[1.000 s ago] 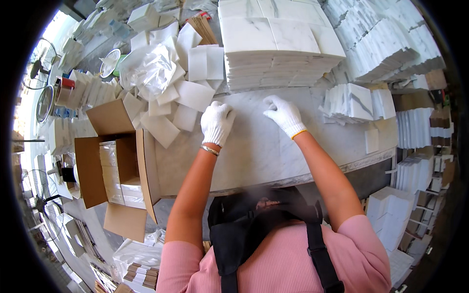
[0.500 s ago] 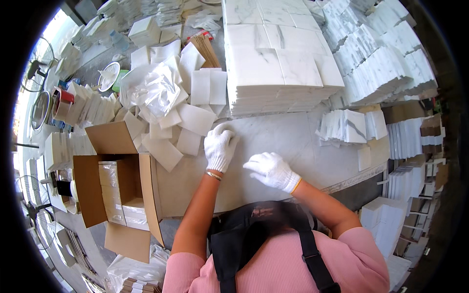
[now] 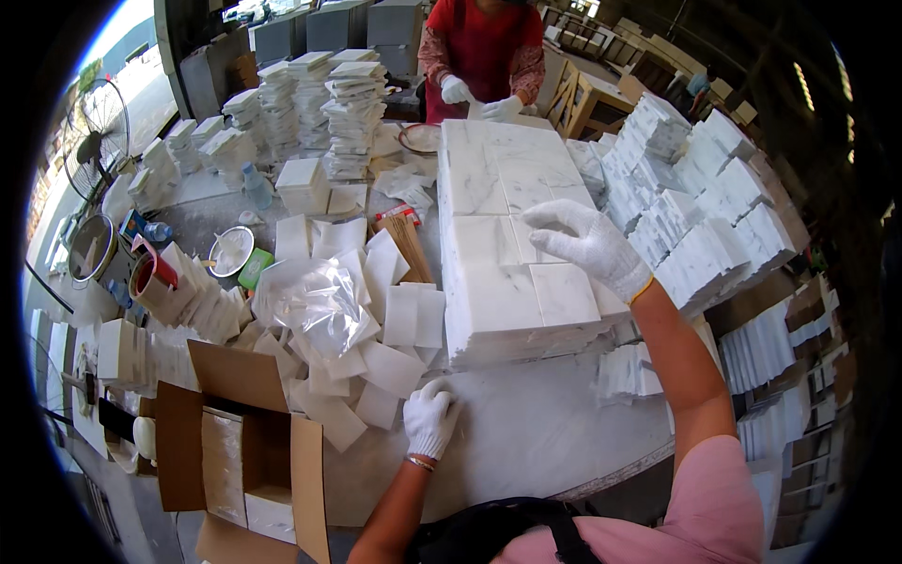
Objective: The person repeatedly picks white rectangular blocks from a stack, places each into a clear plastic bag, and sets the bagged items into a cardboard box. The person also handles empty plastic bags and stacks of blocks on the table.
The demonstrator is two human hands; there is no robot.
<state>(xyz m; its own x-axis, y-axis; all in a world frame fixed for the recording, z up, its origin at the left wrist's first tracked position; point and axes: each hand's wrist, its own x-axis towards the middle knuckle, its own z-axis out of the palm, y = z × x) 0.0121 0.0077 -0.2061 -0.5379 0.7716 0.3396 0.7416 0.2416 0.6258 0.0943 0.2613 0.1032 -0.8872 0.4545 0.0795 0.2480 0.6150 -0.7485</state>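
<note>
- White-gloved, my right hand [image 3: 587, 246] is hovering open and empty, fingers spread, over the marble tile stack [image 3: 526, 273], which is running lengthwise away from me.
- I am resting my left hand [image 3: 429, 420], loosely curled and holding nothing, on the table [image 3: 526, 432] beside loose paper sheets [image 3: 376, 348], farther from the stack.

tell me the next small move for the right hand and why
Probably lower the right hand onto the top tile of the big stack of white marble tiles and grip its edge. The fingers are spread just above that stack, holding nothing, while the left hand rests on the table.
</note>
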